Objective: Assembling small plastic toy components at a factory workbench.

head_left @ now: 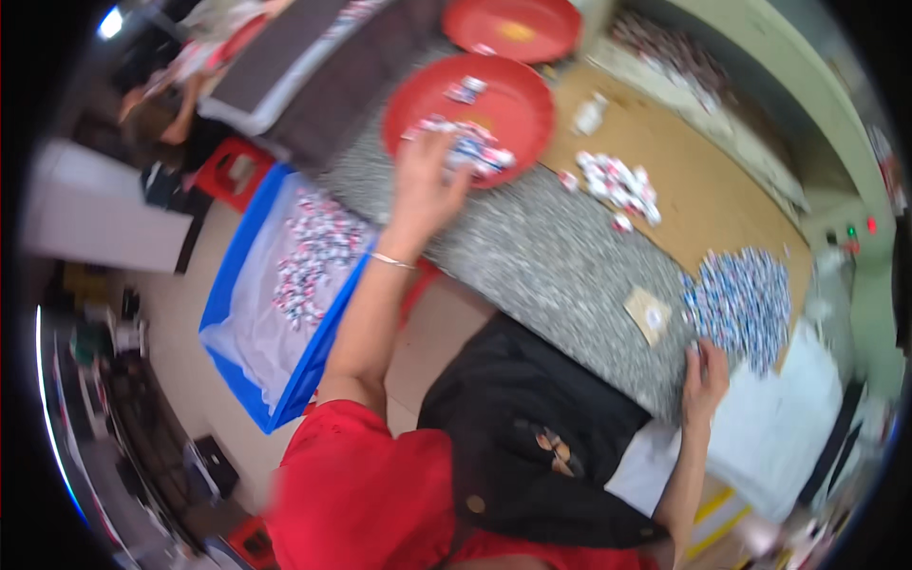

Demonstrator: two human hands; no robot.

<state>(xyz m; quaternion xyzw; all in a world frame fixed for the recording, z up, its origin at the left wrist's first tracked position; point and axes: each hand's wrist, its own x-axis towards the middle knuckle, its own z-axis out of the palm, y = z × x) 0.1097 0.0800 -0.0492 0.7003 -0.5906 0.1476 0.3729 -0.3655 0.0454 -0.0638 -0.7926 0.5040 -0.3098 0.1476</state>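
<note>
My left hand (429, 185) reaches over the near left rim of a red round dish (404, 95). Its thumb and fingers are apart, and the fingertips touch a heap of small white, blue and pink pieces (484, 157) lying in the dish. What kind of pieces they are is too blurred to tell. My right hand (705, 380) is at the right end of the grey speckled tabletop (570, 252). Its fingers are curled together beside a large pile of small blue-and-white pieces (746, 299); anything between the fingertips is too small to make out.
A blue bin (223, 294) with a pale liner and many small pieces stands left of the table. White-and-red pieces (617, 185) lie on brown board (703, 209). A beige square (648, 315) rests nearer me. Another red dish (541, 19) sits farther back. Someone (161, 119) is far left.
</note>
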